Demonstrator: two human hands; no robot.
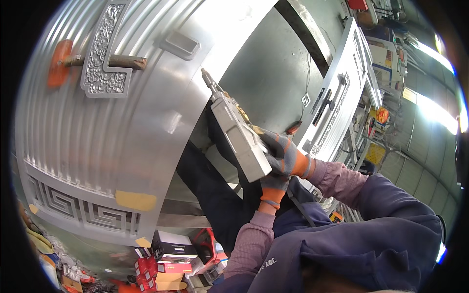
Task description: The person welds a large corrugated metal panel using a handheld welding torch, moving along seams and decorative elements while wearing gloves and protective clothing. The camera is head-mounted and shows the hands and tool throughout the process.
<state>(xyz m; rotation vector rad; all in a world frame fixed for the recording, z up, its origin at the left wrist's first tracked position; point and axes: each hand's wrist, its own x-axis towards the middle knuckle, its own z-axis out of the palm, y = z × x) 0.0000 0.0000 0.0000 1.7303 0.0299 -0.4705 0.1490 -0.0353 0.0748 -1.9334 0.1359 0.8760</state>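
Both my hands wear grey and orange gloves. A long, light-grey boxy tool [239, 134] with a narrow metal tip slants up and left, its tip near the edge of a silver metal door panel [146, 122]. My right hand [286, 154] is closed around the tool's near end, with some fingers hidden behind it. Just below, my left hand [274, 188] is close against the tool's rear end; its fingers are mostly hidden. On the panel lie an orange-headed hammer [59, 63], an L-shaped ornate plate [105, 80] across its wooden handle, and a small grey rectangular block [181, 45].
Another silver door panel [337, 93] with a black handle stands at the right. Red boxes [146, 271] and a black and white box [173, 244] sit below the panel. Dark-trousered legs [210, 190] show beside the panel edge. A cable [308, 73] hangs at the back.
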